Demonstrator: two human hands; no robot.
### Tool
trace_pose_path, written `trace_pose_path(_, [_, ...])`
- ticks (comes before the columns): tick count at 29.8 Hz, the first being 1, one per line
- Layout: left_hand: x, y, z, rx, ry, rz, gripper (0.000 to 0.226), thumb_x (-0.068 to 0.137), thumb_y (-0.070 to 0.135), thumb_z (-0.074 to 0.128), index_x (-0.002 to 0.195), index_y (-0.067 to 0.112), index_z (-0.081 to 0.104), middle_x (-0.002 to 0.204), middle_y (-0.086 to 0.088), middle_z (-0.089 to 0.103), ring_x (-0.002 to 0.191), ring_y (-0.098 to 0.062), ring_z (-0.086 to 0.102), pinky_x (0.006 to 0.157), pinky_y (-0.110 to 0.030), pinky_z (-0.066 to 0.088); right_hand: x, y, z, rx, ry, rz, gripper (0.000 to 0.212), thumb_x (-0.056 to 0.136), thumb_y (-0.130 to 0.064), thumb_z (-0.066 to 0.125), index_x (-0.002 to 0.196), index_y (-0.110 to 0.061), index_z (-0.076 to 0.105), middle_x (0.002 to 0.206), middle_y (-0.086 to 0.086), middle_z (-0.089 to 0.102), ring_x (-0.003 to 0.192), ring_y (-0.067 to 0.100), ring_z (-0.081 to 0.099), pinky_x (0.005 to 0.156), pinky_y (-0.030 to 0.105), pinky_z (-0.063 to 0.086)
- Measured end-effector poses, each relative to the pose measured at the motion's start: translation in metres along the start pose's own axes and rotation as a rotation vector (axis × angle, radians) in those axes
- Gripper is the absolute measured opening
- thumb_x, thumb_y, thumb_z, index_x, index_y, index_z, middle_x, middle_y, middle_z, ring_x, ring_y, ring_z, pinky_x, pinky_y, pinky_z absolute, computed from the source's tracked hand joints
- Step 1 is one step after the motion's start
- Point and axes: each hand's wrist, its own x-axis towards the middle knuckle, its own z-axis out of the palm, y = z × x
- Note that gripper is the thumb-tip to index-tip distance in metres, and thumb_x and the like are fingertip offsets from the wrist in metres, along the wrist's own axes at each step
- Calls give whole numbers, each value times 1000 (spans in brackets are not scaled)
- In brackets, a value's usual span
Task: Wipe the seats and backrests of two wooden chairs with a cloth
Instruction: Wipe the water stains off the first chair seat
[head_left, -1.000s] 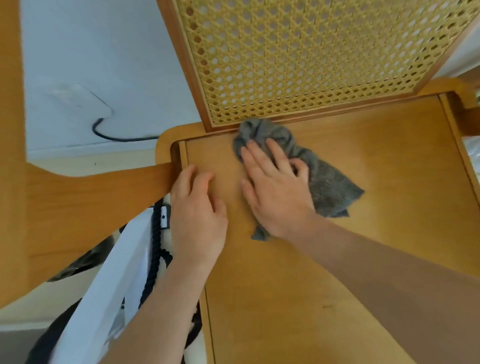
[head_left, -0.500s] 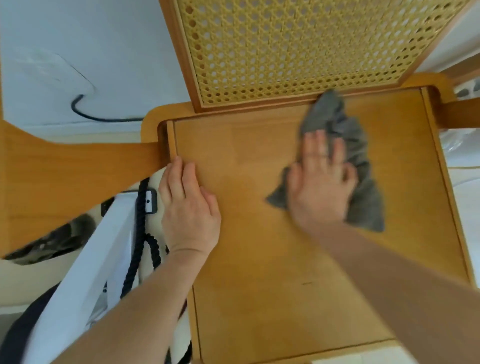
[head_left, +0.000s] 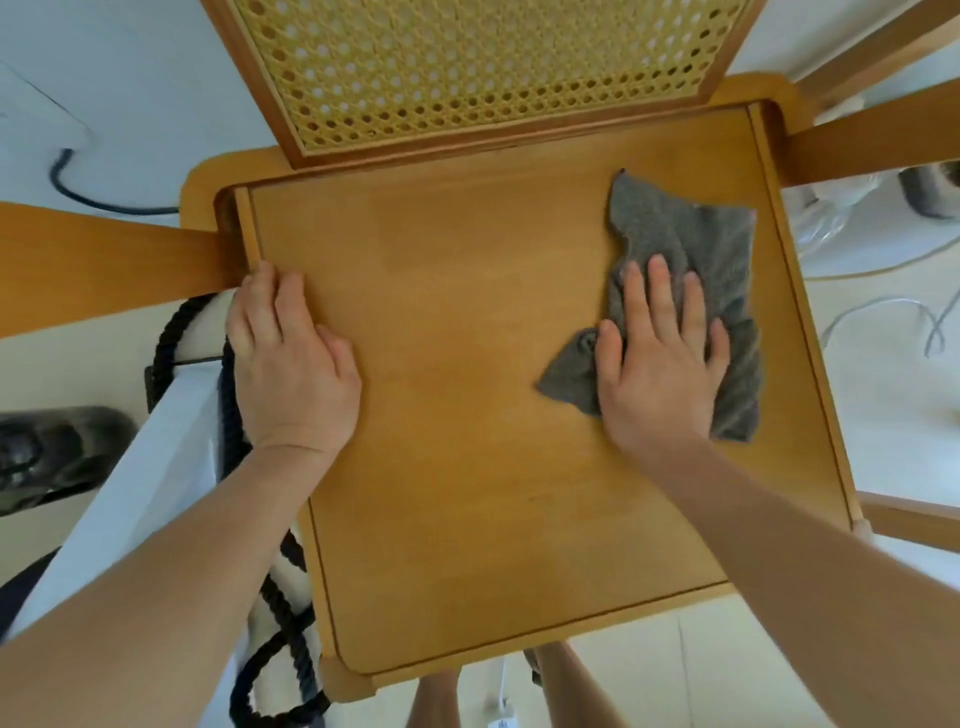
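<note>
Cloth (head_left: 691, 270) pressed at 3 o'clock of seat (head_left: 467, 364) by flat right hand (head_left: 660, 374); 9 o'clock edge braced by left hand (head_left: 291, 364) (fingers (head_left: 267, 306) straight, empty). Overlapping passes advised.

The broad middle of the wooden seat (head_left: 467, 389) lay bare between the two hands, open from the near edge to the foot of the cane backrest (head_left: 467, 67), which rose as a wall along the far side. The left hand (head_left: 291, 364) rested flat at the seat's left edge, just beside a wooden rail (head_left: 104, 260) jutting out to the left. The right hand (head_left: 657, 364) pressed a grey cloth (head_left: 691, 244) flat near the right edge. A dark rope (head_left: 280, 613) and what appeared to be a white bag (head_left: 130, 493) crowded the near-left side.
</note>
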Motion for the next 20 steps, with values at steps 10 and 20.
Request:
trace_pose_path(10, [-73, 50, -39, -189, -242, 255, 40, 73, 4, 58, 110, 15, 54, 110, -5, 50, 98, -23, 50, 81, -41, 48, -83, -63, -10, 363, -204, -457, 52, 97, -32, 36, 149, -29, 33, 158, -8, 29, 148, 14, 15, 116, 46, 21])
trace_pose_path(20, [-114, 41, -32, -32, -364, 417, 33, 80, 24, 73, 111, 17, 66, 104, -2, 63, 90, -23, 61, 68, -36, 47, -69, 53, -35, 316, -194, -141, 55, 83, 0, 64, 131, -22, 50, 117, 0, 52, 103, 21, 51, 82, 30, 44])
